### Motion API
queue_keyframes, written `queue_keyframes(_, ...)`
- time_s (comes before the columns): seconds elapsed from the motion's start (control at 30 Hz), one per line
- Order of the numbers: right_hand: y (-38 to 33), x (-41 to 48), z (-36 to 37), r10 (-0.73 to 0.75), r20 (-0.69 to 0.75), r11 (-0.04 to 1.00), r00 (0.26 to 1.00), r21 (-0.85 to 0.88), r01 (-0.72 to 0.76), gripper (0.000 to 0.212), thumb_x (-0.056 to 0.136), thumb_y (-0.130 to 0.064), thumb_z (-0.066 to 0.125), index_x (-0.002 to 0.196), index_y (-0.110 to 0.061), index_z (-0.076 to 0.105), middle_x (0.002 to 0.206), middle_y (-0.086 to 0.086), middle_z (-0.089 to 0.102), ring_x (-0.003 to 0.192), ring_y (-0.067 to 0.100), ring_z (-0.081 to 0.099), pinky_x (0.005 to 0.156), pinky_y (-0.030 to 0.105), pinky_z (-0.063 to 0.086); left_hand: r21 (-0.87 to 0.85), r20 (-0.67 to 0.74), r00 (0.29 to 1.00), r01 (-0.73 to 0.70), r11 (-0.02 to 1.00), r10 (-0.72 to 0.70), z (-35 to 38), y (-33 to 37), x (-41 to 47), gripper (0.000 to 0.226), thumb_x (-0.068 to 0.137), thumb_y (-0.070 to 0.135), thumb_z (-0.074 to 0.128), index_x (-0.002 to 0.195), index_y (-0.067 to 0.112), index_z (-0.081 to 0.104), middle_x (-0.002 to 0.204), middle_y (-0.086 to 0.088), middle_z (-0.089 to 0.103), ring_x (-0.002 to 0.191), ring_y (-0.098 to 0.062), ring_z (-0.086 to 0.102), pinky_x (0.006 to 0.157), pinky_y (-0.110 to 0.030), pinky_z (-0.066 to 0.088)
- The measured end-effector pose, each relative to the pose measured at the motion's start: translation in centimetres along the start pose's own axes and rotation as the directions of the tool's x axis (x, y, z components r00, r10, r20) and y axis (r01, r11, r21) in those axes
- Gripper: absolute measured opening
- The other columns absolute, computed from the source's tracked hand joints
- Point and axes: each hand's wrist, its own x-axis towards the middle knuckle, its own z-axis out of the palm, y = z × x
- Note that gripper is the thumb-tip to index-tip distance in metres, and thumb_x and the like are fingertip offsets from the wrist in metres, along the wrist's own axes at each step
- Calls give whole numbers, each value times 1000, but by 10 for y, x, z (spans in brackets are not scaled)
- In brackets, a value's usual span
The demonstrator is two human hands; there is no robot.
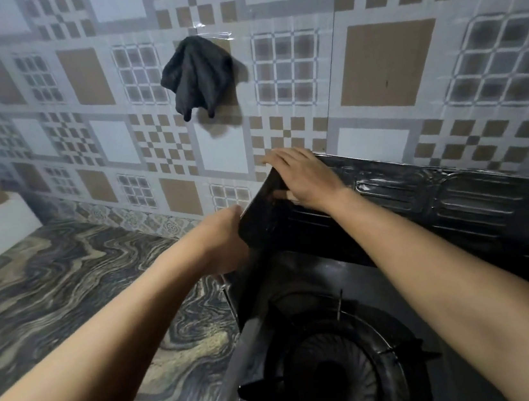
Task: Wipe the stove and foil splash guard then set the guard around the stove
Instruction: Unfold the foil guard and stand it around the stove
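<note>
The burner (333, 376) of the stove (449, 391) is sitting closest to the camera, its dark pan support and ribbed ring filling the bottom of the view, with both bare forearms reaching forward over it. The stove is standing on the marbled counter (50, 295), pushed toward the tiled wall (373, 65) along the counter's back edge.

The foil splash guard (457, 195) is already standing upright: its long embossed panel is running along the wall behind the stove, and a shorter panel is folding forward at the stove's back-left corner, down its left side. The left hand (225, 242) is gripping this side panel from the outside, fingers curled out of sight behind the foil, so how tightly they are closing cannot be told. The right hand (300, 175) is pressing on the top of the corner fold, fingers held together and laid flat over the rim, thumb on the inner face.

A dark cloth (196, 74) is hanging on the wall above, away from both hands, which suggests the wiping is finished. The work appears to be in its last stage: shaping and seating the guard's left wing. Whether a right wing is placed is not showing, since that end is running out of view.
</note>
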Motion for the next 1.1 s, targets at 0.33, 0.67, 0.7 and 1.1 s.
queue_keyframes(0.33, 2, -4, 17, 4, 1, 999, 1000, -45, -4, 92, 85, -65, 58, 151, -9, 29, 158, 14, 32, 147, 30, 27, 123, 44, 16, -92, -79, 995, 56, 994, -64, 5, -20, -5, 17, 73, -2, 60, 84, 9, 66, 70, -13, 73, 56, -24, 73, 52, -41, 62)
queue_keyframes(0.67, 0, 0, 21, -16, 39, 998, 999, -52, 18, 95, 88, -57, 62, 155, -9, 17, 163, 15, 19, 151, 27, 18, 124, 43, 9, 8, -18, 997, 74, 997, -74, -12, 3, 13, 26, 79, 14, 65, 105, 12, 69, 94, -7, 72, 87, -22, 67, 67, -30, 53)
queue_keyframes(0.7, -1, 1, 22, -30, 47, 998, 998, -62, 33, 96, 87, -52, 66, 156, -9, 14, 163, 15, 17, 151, 27, 17, 124, 43, 9, 15, -36, 998, 54, 998, -53, -12, 8, 16, 37, 81, 11, 62, 118, 15, 63, 104, -6, 69, 95, -24, 64, 71, -31, 52)
queue_keyframes(1.1, 9, -19, 6, -37, 66, 994, 997, -102, 44, 97, 92, -31, 66, 156, -5, -3, 164, 20, 7, 152, 28, 9, 124, 39, 10, 106, 107, 975, 181, 978, -192, -7, 33, 26, 31, 80, 12, 55, 108, 2, 62, 93, -15, 71, 79, -28, 71, 60, -33, 58)
